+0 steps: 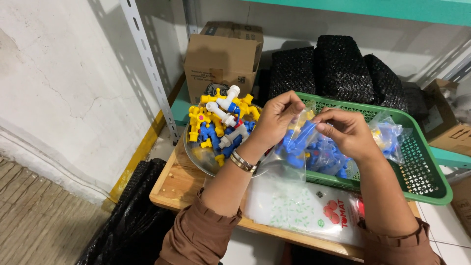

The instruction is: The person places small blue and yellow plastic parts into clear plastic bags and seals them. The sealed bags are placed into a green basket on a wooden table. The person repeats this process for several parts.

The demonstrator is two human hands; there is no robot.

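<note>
- My left hand (274, 118) pinches one side of the mouth of a small clear bag (289, 147), fingers narrowed hard on the plastic, so the top edge stays taut while I work it.
- My right hand (343, 130) grips the other side of the same mouth, thumb and fingers pressed together; both hands hold the bag up off the wooden board (176, 186), so its weight hangs below and the opening faces me.
- Inside the bag sit blue plastic taps (294, 145), with a bit of yellow near the top. They settle at the bottom because I hold the bag by its rim.
- The bag hangs over the near left rim of the green basket (431, 181), which lies along the board's right side. Bags already filled (387, 137) lie in it, close by my right hand.
- A metal bowl (196, 152) rests at the board's far left corner, heaped with loose yellow, blue and white taps (221, 120), within easy reach of my left hand.
- A flat stack of empty printed plastic bags (304, 206) lies at the board's near edge, just under my wrists.
- Behind, on the shelf, stand a cardboard box (223, 59) and black mesh bundles (338, 68), well apart from my hands.
</note>
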